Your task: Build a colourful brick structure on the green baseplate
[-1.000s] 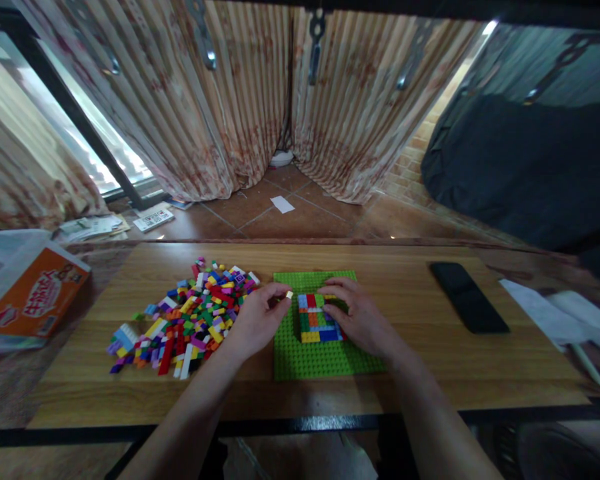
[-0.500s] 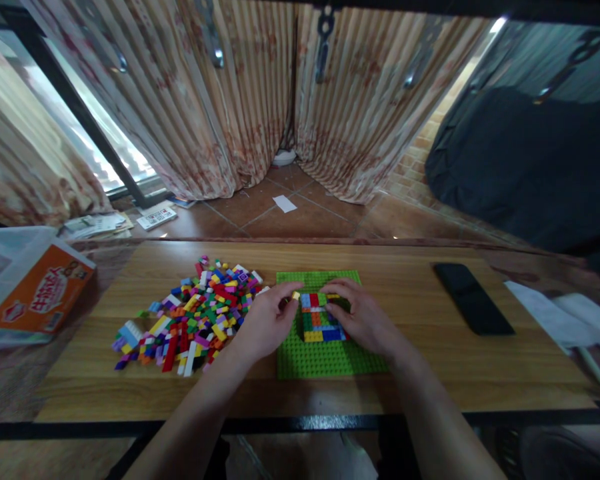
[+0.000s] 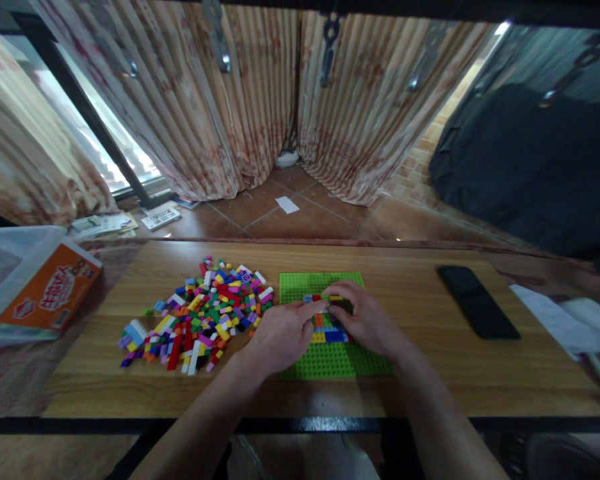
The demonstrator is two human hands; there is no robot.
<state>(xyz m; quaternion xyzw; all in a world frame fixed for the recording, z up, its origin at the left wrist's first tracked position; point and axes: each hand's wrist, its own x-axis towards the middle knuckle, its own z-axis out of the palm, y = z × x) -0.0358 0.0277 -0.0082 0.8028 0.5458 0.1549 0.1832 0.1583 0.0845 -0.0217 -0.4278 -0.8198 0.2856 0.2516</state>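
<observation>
A green studded baseplate [image 3: 340,363] lies on the table with a low, multicoloured building-brick structure [image 3: 330,333] on it. My left hand [image 3: 283,337] reaches over the structure's left side. Its index finger is stretched onto the upper rows, while the other fingers are curled under; whatever they hold is hidden. On the right side, my right hand [image 3: 363,317] has thumb and fingers bent around the upper right of the structure, gripping bricks there. Both hands' fingertips nearly meet. The bricks right under them are covered.
A heap of loose coloured bricks [image 3: 220,307] spreads left of the baseplate on the wooden table [image 3: 410,393]. A black phone [image 3: 477,300] lies to the right, with white papers [image 3: 555,317] beyond it. A clear plastic box with an orange label [image 3: 50,287] stands far left.
My left hand has moved right, from the baseplate's left side onto the structure. The small yellow brick at its fingertips is now out of sight. My right hand stays nearly in place.
</observation>
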